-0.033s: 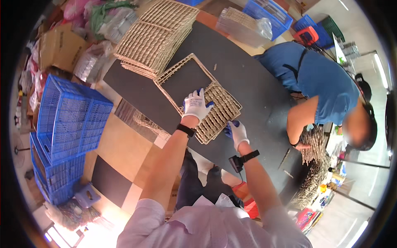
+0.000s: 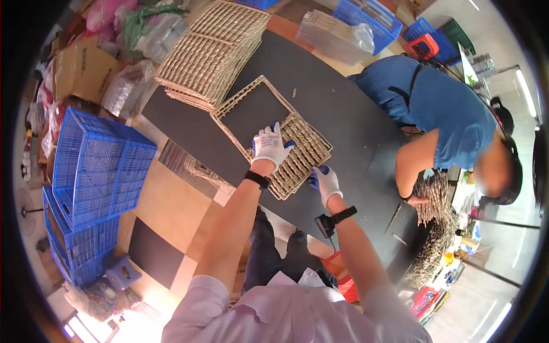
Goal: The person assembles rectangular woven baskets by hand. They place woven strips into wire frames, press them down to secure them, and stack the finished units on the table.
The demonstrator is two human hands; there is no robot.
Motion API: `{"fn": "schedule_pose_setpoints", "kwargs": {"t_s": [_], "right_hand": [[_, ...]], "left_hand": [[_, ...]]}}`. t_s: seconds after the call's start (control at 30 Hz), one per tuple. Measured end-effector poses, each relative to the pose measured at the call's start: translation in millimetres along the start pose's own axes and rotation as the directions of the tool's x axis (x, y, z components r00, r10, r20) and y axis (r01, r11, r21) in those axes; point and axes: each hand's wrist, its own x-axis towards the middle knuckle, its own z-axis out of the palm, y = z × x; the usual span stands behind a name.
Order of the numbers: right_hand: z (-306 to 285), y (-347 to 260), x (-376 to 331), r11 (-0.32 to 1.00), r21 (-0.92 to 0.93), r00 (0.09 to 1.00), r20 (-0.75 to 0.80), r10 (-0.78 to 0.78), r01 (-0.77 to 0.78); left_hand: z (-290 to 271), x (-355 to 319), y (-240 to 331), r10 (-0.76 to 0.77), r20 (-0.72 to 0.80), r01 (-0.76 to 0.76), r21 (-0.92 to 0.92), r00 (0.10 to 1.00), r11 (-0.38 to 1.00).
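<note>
Reaching over the table [image 2: 357, 128], laid the left hand [image 2: 271, 146] palm down across the frame [image 2: 301, 147], with fingers loosely spread and thumb out wide. Set the right hand [image 2: 327, 183] at the frame's near right edge with fingers bent; could not tell whether pinched on its rim. Had the frame flat under the left palm. Saw blue crates [image 2: 103, 166] left of the frame, with contents hard to make out, and a clear bag [image 2: 327, 44] of woven panels [image 2: 330, 23] beyond it. Lost another crate [image 2: 257, 3], also beyond the frame, mostly to the upper edge.
</note>
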Motion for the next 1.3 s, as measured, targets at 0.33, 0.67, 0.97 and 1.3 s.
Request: {"fn": "schedule_pose_setpoints", "kwargs": {"t_s": [0.33,0.67,0.97,1.3], "right_hand": [[-25.3,-1.7,-0.3,0.968,0.229,0.981,0.184,0.055,-0.097],[-90.4,-56.0,-64.9,0.868,-0.263,0.906,0.154,-0.393,0.421],[-73.5,3.3,-29.7,0.444,-0.594,0.647,0.175,-0.742,0.671],[-66.1,-6.9,-20.4,0.607,-0.391,0.675,0.054,-0.736,0.692]], "left_hand": [[8.6,8.4,-0.1,-0.148,0.132,0.181,-0.294,0.980,0.938],[-25.4,-100.6,13.6,0.181,-0.295,-0.328,-0.586,0.938,0.741],[50.8,-97.9,-3.3,0.228,-0.441,-0.468,-0.576,0.868,0.670],[27.6,-99.1,23.9,0.057,-0.307,-0.310,-0.904,0.950,0.295]]}}
